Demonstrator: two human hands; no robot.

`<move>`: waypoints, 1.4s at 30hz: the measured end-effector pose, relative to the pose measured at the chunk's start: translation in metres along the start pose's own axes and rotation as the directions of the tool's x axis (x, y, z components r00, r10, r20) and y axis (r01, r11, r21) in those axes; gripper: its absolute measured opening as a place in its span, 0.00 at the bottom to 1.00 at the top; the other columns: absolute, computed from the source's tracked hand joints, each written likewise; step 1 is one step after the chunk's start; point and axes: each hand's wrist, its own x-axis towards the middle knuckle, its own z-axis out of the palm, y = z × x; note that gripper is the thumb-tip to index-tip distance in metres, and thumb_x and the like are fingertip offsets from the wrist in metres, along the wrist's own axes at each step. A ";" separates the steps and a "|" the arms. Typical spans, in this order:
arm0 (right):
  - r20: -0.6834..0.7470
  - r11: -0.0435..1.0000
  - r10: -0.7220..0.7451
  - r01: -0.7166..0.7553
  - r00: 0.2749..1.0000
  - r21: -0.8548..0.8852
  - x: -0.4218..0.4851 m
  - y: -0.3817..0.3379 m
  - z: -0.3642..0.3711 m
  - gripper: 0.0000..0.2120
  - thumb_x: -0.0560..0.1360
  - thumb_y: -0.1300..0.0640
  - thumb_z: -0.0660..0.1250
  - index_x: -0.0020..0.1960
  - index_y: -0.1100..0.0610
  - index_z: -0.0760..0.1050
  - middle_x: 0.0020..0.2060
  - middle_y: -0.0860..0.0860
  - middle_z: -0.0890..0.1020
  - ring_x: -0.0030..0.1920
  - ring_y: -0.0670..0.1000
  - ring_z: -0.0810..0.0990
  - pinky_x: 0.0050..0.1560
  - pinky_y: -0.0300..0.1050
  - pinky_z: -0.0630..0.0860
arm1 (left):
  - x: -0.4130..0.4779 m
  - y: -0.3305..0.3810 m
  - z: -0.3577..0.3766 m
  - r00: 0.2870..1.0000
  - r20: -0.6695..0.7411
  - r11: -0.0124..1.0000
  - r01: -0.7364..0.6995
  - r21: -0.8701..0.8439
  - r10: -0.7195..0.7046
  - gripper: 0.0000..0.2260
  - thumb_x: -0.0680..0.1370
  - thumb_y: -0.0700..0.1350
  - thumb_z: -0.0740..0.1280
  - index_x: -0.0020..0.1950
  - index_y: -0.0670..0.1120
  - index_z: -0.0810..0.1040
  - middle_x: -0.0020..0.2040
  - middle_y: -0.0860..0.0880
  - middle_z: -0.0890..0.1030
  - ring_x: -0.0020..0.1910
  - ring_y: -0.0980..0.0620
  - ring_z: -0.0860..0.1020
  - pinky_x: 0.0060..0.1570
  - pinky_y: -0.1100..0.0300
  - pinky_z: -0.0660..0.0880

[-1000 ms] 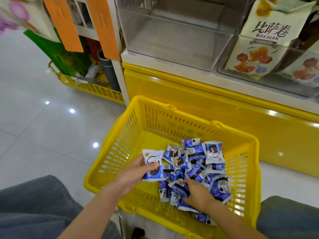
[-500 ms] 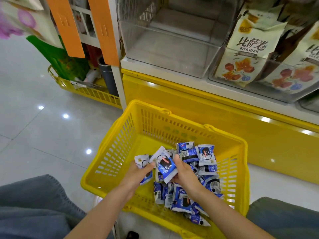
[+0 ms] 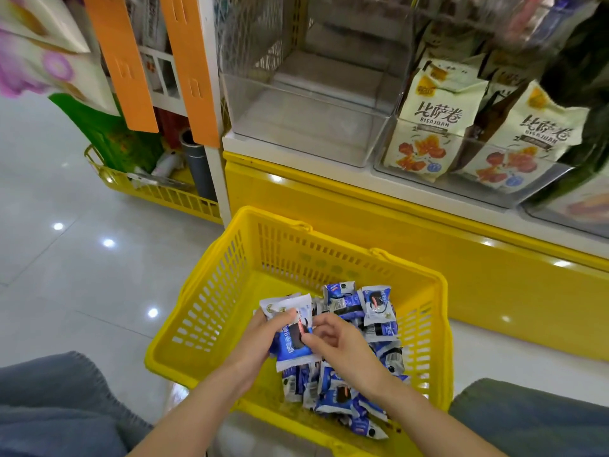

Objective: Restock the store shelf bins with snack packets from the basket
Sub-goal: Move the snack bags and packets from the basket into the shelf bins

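While gripped by left hand (image 3: 260,341) and pinched by right hand (image 3: 342,347), glossy blue-white snack packets (image 3: 290,350)

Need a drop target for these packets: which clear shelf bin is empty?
The left clear bin, next to the orange strips: nothing shows inside it. The right clear bin beside it holds cream Bisajuan bags.

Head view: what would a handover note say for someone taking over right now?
Left hand grips a few blue snack packets above the yellow basket; right hand pinches their edge.
The loose pile lies in the basket.
Done: none in the clear bin yet; it looks empty.
Left: carry handfuls up to that bin until the basket is emptied.
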 end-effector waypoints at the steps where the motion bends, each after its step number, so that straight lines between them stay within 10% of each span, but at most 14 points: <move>1: -0.005 1.000 -0.013 0.013 1.000 -0.010 -0.001 -0.002 -0.004 0.06 0.78 0.52 0.63 0.53 0.53 0.73 0.36 0.43 0.79 0.35 0.38 0.76 0.40 0.31 0.72 | -0.001 0.002 0.001 1.000 -0.002 1.000 -0.008 0.002 0.008 0.12 0.76 0.46 0.66 0.59 0.48 0.76 0.50 0.48 0.84 0.48 0.51 0.83 0.47 0.54 0.79; 8: -0.472 0.963 0.049 -0.167 0.880 -0.212 0.033 0.031 -0.066 0.16 0.79 0.54 0.60 0.65 0.60 0.69 0.58 0.52 0.76 0.56 0.49 0.75 0.54 0.38 0.71 | 0.000 0.022 -0.004 0.999 0.029 0.999 -0.045 -0.019 0.046 0.16 0.75 0.49 0.66 0.63 0.55 0.73 0.56 0.54 0.82 0.52 0.56 0.81 0.41 0.64 0.79; 15: -0.522 0.852 0.277 -0.458 0.807 -0.255 0.056 0.089 -0.105 0.29 0.78 0.53 0.63 0.71 0.67 0.59 0.69 0.63 0.66 0.68 0.61 0.66 0.66 0.52 0.66 | 0.005 0.022 -0.008 0.997 0.015 0.993 0.074 -0.089 -0.073 0.24 0.68 0.55 0.67 0.61 0.45 0.75 0.52 0.46 0.83 0.51 0.49 0.82 0.46 0.55 0.79; 19: -0.476 0.856 0.364 -0.489 0.800 -0.167 0.066 0.096 -0.107 0.24 0.75 0.43 0.62 0.59 0.63 0.72 0.48 0.60 0.79 0.48 0.58 0.78 0.46 0.52 0.72 | 0.006 0.023 -0.004 0.990 0.059 0.978 0.136 -0.157 -0.129 0.24 0.68 0.54 0.68 0.60 0.43 0.76 0.52 0.44 0.83 0.50 0.48 0.82 0.39 0.58 0.80; 23: -0.497 0.809 0.380 -0.541 0.780 -0.230 0.069 0.099 -0.106 0.21 0.76 0.42 0.63 0.37 0.59 0.70 0.23 0.51 0.67 0.26 0.49 0.67 0.28 0.45 0.62 | 0.007 0.025 0.000 0.988 0.099 0.980 0.134 -0.147 -0.120 0.26 0.65 0.50 0.72 0.61 0.45 0.74 0.53 0.46 0.83 0.51 0.49 0.82 0.40 0.58 0.80; 27: -0.518 0.822 0.382 -0.537 0.765 -0.186 0.070 0.097 -0.108 0.20 0.76 0.47 0.65 0.57 0.64 0.77 0.26 0.57 0.76 0.25 0.51 0.68 0.27 0.43 0.63 | 0.009 0.031 0.003 0.992 0.081 0.985 0.108 -0.133 -0.097 0.27 0.62 0.49 0.74 0.60 0.47 0.73 0.51 0.47 0.84 0.48 0.49 0.83 0.37 0.60 0.79; 30: -0.507 0.805 0.394 -0.554 0.766 -0.213 0.066 0.092 -0.111 0.16 0.75 0.50 0.69 0.34 0.60 0.74 0.23 0.57 0.72 0.27 0.53 0.71 0.35 0.45 0.68 | 0.010 0.039 0.005 0.996 0.051 0.987 0.076 -0.138 -0.069 0.29 0.61 0.50 0.74 0.61 0.46 0.73 0.51 0.47 0.84 0.48 0.49 0.83 0.37 0.59 0.79; 37: -0.422 0.855 0.284 -0.427 0.861 -0.296 0.051 0.051 -0.112 0.21 0.75 0.50 0.67 0.63 0.61 0.72 0.57 0.58 0.79 0.50 0.55 0.80 0.47 0.47 0.75 | 0.000 0.072 0.012 0.996 0.056 0.993 -0.057 -0.100 0.063 0.26 0.62 0.50 0.72 0.59 0.47 0.74 0.47 0.49 0.85 0.45 0.51 0.83 0.35 0.61 0.79; 42: -0.337 0.943 0.063 -0.167 0.939 -0.288 0.038 -0.016 -0.112 0.17 0.77 0.51 0.65 0.62 0.59 0.72 0.57 0.54 0.78 0.47 0.50 0.78 0.33 0.31 0.73 | -0.006 0.109 0.012 0.983 0.084 0.986 -0.158 -0.058 0.163 0.23 0.65 0.51 0.71 0.59 0.49 0.75 0.50 0.49 0.84 0.46 0.52 0.83 0.36 0.62 0.79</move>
